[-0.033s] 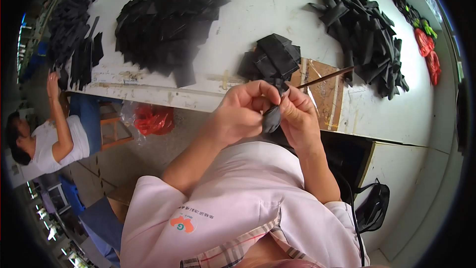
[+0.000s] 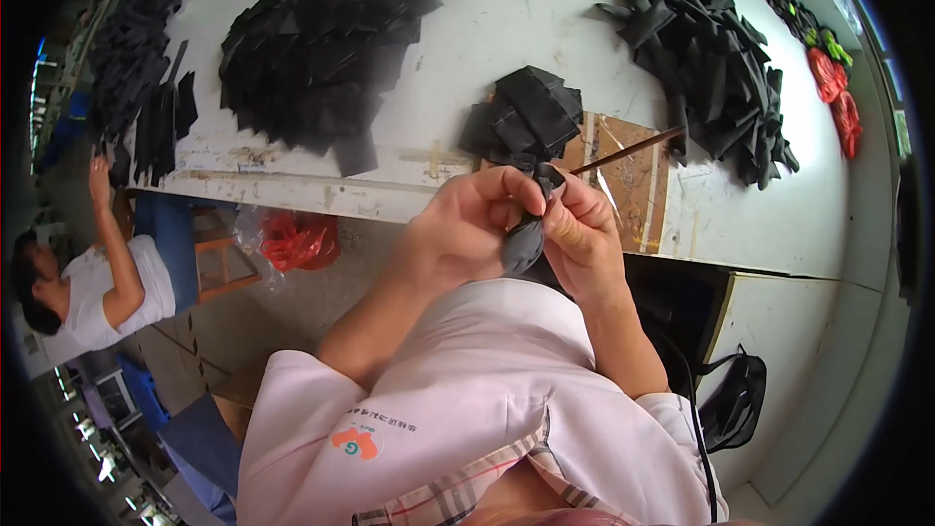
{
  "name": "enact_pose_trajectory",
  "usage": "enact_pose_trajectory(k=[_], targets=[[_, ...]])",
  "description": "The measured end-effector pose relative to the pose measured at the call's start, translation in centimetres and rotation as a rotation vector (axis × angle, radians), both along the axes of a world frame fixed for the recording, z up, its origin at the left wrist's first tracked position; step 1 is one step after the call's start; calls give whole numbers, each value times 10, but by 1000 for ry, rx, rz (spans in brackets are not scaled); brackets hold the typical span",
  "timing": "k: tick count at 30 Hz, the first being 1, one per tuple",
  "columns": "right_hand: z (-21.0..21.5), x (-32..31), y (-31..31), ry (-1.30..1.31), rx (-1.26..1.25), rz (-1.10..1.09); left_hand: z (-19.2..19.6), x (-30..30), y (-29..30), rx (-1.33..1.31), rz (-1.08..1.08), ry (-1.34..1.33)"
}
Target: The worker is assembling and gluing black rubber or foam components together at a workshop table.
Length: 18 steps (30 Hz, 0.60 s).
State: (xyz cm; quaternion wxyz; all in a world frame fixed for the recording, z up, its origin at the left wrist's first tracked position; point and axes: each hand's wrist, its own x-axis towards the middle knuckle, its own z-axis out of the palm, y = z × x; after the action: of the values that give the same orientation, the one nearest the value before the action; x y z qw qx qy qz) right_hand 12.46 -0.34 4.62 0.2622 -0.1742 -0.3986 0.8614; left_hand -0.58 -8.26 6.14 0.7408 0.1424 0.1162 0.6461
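Far left: co-worker in a white top point(image 2: 93, 297), arm raised to the bench point(image 2: 506, 10) edge.
Left on bench: strips of black pieces point(image 2: 131, 58); beside them a broad heap of black cut pieces point(image 2: 326, 49).
Below bench edge, left of centre: red plastic bag point(image 2: 300, 240).
Centre, near: left hand point(image 2: 467, 224), fingers closed on a small dark grey fabric piece point(image 2: 523, 242). The piece hangs between both hands, long axis roughly upright, just off the near bench edge.
Behind it: small stack of black folded pieces point(image 2: 526, 112).
Right hand point(image 2: 582, 239), fingers pinching the same piece; both equally near.
Right: thin brush point(image 2: 623, 150) on a brown board point(image 2: 633, 185).
Far right: black heap point(image 2: 711, 58); red pieces point(image 2: 836, 93).
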Motion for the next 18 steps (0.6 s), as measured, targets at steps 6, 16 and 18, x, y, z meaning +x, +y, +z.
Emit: enact_pose_trajectory(k=[6, 16, 18], targets=[[8, 8, 21, -38, 616, -219, 16, 24, 11, -140, 451, 617], [20, 7, 16, -335, 887, -425, -3, 54, 20, -120, 958, 1279], [20, 9, 17, -353, 887, -409, -1, 54, 20, -158, 933, 1283]])
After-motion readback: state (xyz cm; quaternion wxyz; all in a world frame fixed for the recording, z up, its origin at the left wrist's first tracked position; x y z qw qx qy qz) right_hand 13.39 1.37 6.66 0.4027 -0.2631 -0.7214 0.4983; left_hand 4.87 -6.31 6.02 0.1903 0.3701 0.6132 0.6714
